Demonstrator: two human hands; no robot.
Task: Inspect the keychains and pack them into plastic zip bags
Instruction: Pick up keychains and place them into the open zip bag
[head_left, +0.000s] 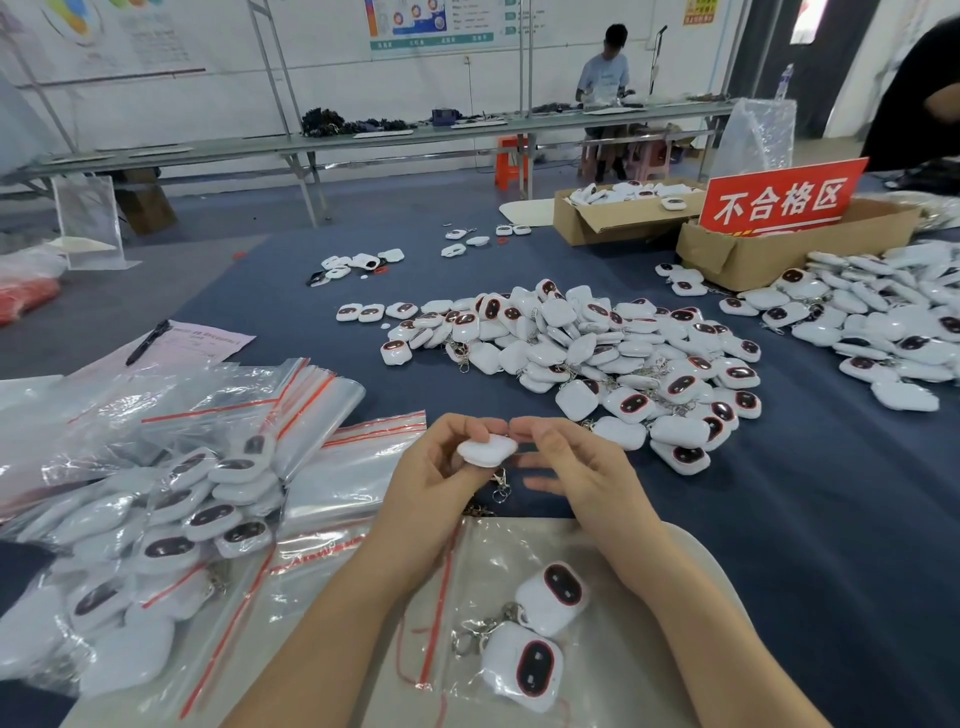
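My left hand (434, 470) grips a white keychain (485, 451) by its edges, back side up, with its metal clasp (500, 486) dangling below. My right hand (576, 467) hovers just right of it, fingers loosely curled, thumb tip near the keychain's edge; whether it touches is unclear. A clear zip bag (519, 618) lies under my forearms with two keychains (540, 629) inside, dark faces up. A large pile of loose keychains (597, 348) covers the blue table beyond my hands.
Filled zip bags (171, 525) and empty zip bags (291, 400) lie at the left. A pen (148, 342) rests on paper. Cardboard boxes (769, 249) with a red sign (779, 200) stand at the right, beside another keychain heap (893, 317). A person works at a far bench.
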